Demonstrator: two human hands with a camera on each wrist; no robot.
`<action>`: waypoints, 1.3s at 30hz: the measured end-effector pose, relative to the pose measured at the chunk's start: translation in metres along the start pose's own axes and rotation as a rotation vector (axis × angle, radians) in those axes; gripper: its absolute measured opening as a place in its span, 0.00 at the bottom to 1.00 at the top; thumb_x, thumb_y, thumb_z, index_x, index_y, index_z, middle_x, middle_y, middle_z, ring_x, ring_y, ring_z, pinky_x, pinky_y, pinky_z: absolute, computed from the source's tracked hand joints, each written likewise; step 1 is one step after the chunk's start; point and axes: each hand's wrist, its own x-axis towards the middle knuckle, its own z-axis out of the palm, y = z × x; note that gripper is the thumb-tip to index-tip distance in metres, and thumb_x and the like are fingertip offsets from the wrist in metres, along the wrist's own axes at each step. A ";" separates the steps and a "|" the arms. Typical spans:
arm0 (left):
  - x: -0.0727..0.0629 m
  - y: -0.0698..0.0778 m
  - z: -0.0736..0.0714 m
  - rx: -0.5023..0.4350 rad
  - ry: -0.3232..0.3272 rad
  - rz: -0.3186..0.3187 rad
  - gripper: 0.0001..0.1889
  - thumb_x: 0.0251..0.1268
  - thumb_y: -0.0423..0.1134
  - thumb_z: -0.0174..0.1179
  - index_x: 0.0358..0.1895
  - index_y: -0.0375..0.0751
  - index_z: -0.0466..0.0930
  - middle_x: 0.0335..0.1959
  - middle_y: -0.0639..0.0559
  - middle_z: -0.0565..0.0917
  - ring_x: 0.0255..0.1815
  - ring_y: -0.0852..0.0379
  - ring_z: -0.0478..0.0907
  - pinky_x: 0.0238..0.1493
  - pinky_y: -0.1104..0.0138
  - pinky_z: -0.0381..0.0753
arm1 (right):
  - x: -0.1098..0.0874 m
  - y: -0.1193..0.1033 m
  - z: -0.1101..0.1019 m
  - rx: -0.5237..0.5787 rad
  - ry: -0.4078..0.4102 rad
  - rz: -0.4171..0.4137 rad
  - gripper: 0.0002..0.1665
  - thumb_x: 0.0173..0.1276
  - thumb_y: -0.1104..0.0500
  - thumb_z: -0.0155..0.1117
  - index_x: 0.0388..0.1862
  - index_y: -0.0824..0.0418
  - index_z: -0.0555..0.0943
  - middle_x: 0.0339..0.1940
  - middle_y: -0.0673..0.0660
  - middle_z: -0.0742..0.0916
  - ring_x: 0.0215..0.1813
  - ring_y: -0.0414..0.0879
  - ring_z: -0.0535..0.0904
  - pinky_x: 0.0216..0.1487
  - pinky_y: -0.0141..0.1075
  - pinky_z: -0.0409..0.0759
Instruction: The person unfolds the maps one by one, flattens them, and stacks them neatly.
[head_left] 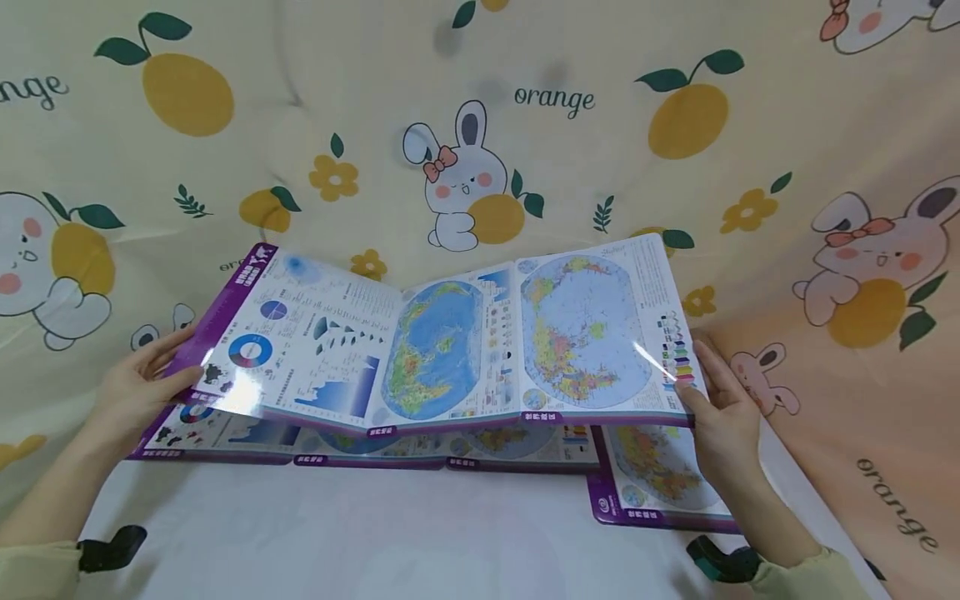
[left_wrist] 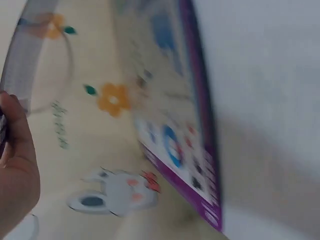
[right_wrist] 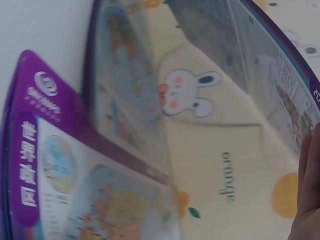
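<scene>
In the head view, a foldout map chart (head_left: 498, 350) of three panels is lifted and spread between both hands. My left hand (head_left: 135, 392) pinches its purple left edge, thumb on the printed face. At the far end, my right hand (head_left: 727, 425) grips the right edge with the thumb in front and fingers behind. The chart bends at its folds and overlaps a similar foldout chart (head_left: 262, 437) standing low behind it. Another chart with a purple border (head_left: 626, 515) sits lower right, partly covered by the right forearm. The right wrist view shows its purple corner (right_wrist: 47, 95) close up.
A white tabletop (head_left: 360, 533) spreads in front of the charts. Behind rises a cream cloth (head_left: 337, 75) printed with rabbits and oranges. A dark strap piece (head_left: 112, 548) is at the left wrist, another dark piece (head_left: 723, 562) at the right.
</scene>
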 end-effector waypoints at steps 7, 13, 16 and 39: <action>0.010 -0.030 -0.013 0.116 0.007 -0.048 0.37 0.82 0.48 0.53 0.85 0.47 0.47 0.80 0.23 0.53 0.73 0.17 0.57 0.62 0.31 0.74 | 0.008 0.028 0.014 -0.217 -0.012 0.077 0.38 0.81 0.63 0.56 0.85 0.45 0.60 0.85 0.60 0.60 0.56 0.30 0.81 0.51 0.25 0.84; 0.018 -0.049 -0.020 0.146 0.023 -0.118 0.38 0.81 0.44 0.52 0.84 0.37 0.43 0.78 0.19 0.53 0.71 0.14 0.57 0.63 0.25 0.67 | 0.013 0.056 0.028 -0.335 -0.029 0.125 0.39 0.83 0.64 0.52 0.86 0.44 0.56 0.85 0.51 0.61 0.74 0.49 0.74 0.54 0.26 0.83; 0.019 -0.058 -0.021 0.177 0.015 -0.110 0.38 0.80 0.41 0.52 0.83 0.35 0.43 0.76 0.17 0.53 0.69 0.14 0.58 0.62 0.25 0.67 | 0.014 0.067 0.035 -0.357 -0.039 0.133 0.39 0.82 0.65 0.52 0.86 0.46 0.55 0.85 0.52 0.61 0.77 0.55 0.69 0.55 0.25 0.82; 0.022 -0.110 -0.012 0.653 -0.006 0.197 0.28 0.71 0.38 0.59 0.57 0.08 0.71 0.56 0.09 0.66 0.56 0.13 0.64 0.57 0.25 0.65 | 0.004 0.088 0.035 -0.994 -0.341 0.060 0.45 0.75 0.54 0.67 0.84 0.61 0.59 0.69 0.73 0.79 0.52 0.55 0.83 0.44 0.39 0.83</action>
